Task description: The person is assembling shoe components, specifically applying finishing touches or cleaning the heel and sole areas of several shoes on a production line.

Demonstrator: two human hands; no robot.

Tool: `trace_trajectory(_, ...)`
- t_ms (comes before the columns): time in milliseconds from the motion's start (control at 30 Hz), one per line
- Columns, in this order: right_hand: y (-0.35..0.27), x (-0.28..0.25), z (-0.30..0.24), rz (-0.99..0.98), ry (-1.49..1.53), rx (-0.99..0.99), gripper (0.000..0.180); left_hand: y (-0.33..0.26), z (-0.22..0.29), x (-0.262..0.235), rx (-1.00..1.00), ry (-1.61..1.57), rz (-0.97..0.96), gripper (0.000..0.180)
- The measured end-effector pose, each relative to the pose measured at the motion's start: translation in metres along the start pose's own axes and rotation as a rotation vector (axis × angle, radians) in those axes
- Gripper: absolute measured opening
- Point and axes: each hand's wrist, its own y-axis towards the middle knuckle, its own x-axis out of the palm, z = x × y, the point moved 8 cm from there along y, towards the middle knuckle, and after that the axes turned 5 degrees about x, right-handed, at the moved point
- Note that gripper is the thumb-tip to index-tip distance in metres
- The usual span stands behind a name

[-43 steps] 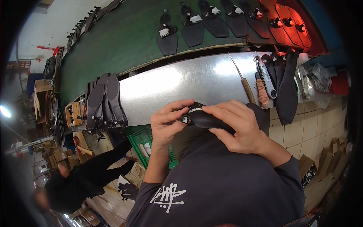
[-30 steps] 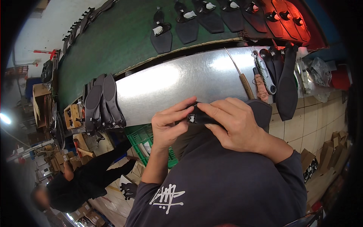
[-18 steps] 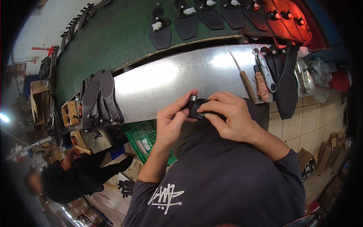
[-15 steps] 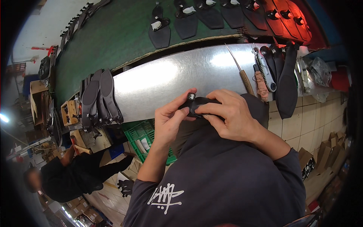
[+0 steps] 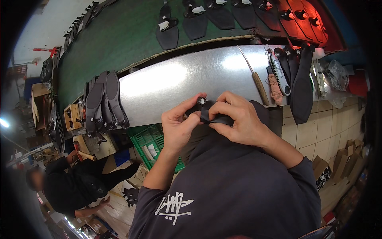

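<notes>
A black sandal (image 5: 223,118) is held between my hands in front of my body, at the near edge of the metal-topped bench (image 5: 159,87). My left hand (image 5: 177,126) grips its left end, thumb and fingers closed, beside a small black-and-white piece (image 5: 201,101). Thumb and fingers of my right hand (image 5: 240,119) pinch its dark edge. Both hands cover much of it. Beyond my right hand lie an awl (image 5: 259,85) with a wooden handle, a cloth-wrapped tool (image 5: 275,88) and a grey cutter-like tool (image 5: 283,81).
Several black soles (image 5: 113,95) are stacked at the bench's left end, others (image 5: 302,91) at its right. Sandals (image 5: 167,36) line the green table (image 5: 119,40), some under red light. A green crate (image 5: 139,147) stands below. At lower left, a co-worker (image 5: 75,183) is near a hammer (image 5: 85,155).
My right fingers have shifted on the sandal's edge, now pinching more closely. My left hand stays almost in place. The co-worker has moved, and a lower arm now shows reaching out.
</notes>
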Motion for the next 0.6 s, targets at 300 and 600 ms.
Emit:
trace_trajectory(300, -0.013, -0.002, -0.015, 0.241, -0.195, -0.270, 0.020, 0.000, -0.027, -0.007, -0.420, -0.331, 0.025, 0.039)
trace_trajectory(600, -0.007, -0.009, -0.017, 0.161, -0.066, -0.215, 0.033, 0.001, -0.020, -0.007, -0.323, -0.261, -0.031, 0.037)
